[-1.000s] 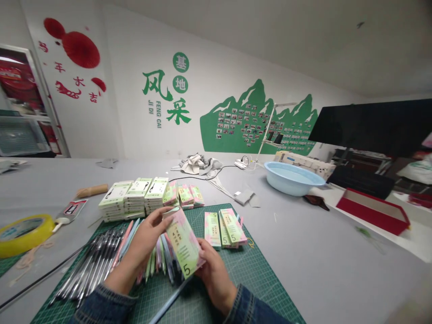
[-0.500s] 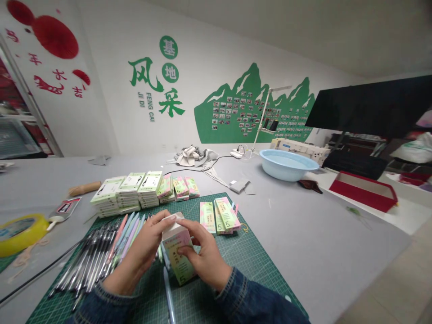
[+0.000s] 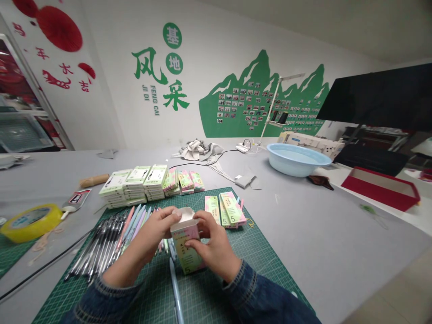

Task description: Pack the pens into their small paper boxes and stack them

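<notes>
A small pink-and-green paper box [image 3: 187, 254] marked with a 5 stands tilted over the green cutting mat [image 3: 249, 270], its white top flap raised. My right hand [image 3: 216, 245] grips the box by its right side, thumb on the printed front. With thumb and fingers, my left hand [image 3: 160, 231] pinches the flap at the upper left. Beneath my hands a light blue pen [image 3: 176, 292] lies on the mat. Left of them are several black-and-clear pens [image 3: 97, 245] and pastel pens [image 3: 135, 220]. Similar flat boxes [image 3: 232, 208] lie just beyond my right hand.
Behind the mat sit stacks of white-green boxes [image 3: 137, 180] and pink-green boxes [image 3: 185, 181]. Yellow tape [image 3: 32, 222] and a glue tube [image 3: 77, 200] lie at left. A blue basin [image 3: 297, 162], grey cloth [image 3: 199, 150] and a red box [image 3: 380, 191] stand farther back.
The box's top flap has lifted and the opening shows more. Both hands still hold the box. The whole view has shifted slightly, scene moving right and up.
</notes>
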The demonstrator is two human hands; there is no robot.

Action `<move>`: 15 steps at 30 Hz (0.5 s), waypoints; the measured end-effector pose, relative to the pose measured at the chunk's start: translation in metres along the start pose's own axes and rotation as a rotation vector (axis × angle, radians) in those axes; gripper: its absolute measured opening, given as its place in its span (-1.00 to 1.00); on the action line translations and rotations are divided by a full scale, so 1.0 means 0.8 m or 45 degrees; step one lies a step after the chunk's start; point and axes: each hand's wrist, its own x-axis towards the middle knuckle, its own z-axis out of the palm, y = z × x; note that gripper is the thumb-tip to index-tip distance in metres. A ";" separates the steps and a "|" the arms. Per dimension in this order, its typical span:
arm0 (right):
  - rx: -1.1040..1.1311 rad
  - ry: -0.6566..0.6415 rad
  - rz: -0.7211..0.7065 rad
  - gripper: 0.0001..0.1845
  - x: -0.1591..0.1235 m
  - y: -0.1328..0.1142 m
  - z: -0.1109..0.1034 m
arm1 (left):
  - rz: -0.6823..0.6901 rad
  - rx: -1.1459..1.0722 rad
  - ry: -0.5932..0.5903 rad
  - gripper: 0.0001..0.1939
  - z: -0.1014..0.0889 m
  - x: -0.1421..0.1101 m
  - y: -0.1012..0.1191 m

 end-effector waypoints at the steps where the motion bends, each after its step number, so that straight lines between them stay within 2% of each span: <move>1: -0.005 0.021 -0.006 -0.44 0.000 0.001 -0.001 | 0.016 -0.014 -0.005 -0.65 -0.001 0.000 0.001; 5: -0.017 0.089 -0.007 -0.45 -0.001 0.006 -0.005 | 0.099 -0.038 -0.017 -0.65 -0.004 0.001 0.003; 15: -0.137 -0.073 -0.116 -0.27 0.000 -0.003 -0.014 | 0.033 -0.368 -0.005 -0.59 0.003 0.004 -0.005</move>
